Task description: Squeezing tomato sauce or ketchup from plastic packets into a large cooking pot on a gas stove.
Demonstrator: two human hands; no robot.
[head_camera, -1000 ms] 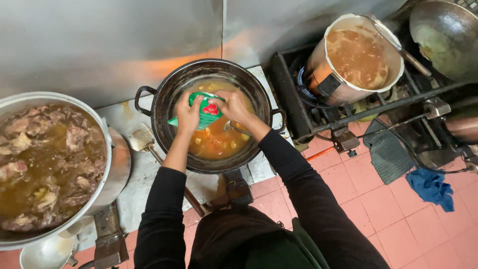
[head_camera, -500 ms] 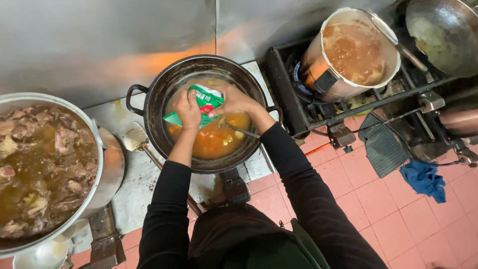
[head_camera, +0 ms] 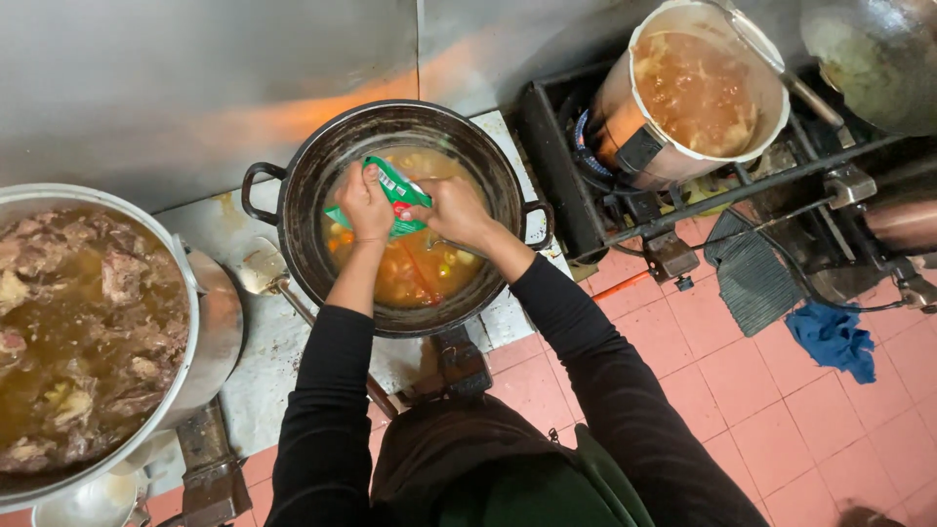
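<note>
Since earlier, my left hand (head_camera: 366,205) and right hand (head_camera: 454,210) have tilted the green packet (head_camera: 390,195), both pinching it over the black pot (head_camera: 293,195); a slip would drop it into the soup (head_camera: 420,273).

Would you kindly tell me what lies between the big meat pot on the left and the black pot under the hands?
In the head view, a metal ladle lies on the steel counter between the meat pot and the black pot.
</note>
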